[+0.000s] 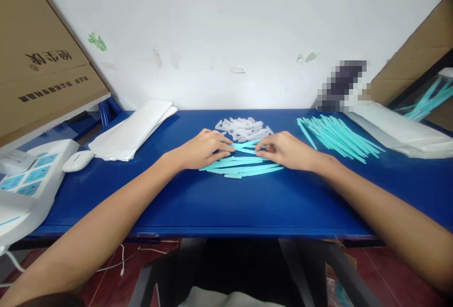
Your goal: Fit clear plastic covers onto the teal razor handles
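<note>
At the middle of the blue table, a loose group of slim teal sticks (pixel 244 171) lies in front of me, some crossing others. My left hand (pixel 205 150) is at their left end, thumb and fingers closed on the end of a teal stick. From the other side my right hand (pixel 285 151) pinches a teal stick between thumb and curled fingers. Just beyond both hands sits a heap of small whitish translucent pieces (pixel 244 128). Which sticks the fingertips grip is partly hidden by the fingers.
A bigger pile of teal sticks (pixel 336 136) lies right. White plastic bags (pixel 134 130) are at left and more white bags (pixel 399 130) at far right. A power strip (pixel 38 175) and a small white case (pixel 78 161) stand left. Cardboard boxes (pixel 46 52) flank the blue table (pixel 226 203).
</note>
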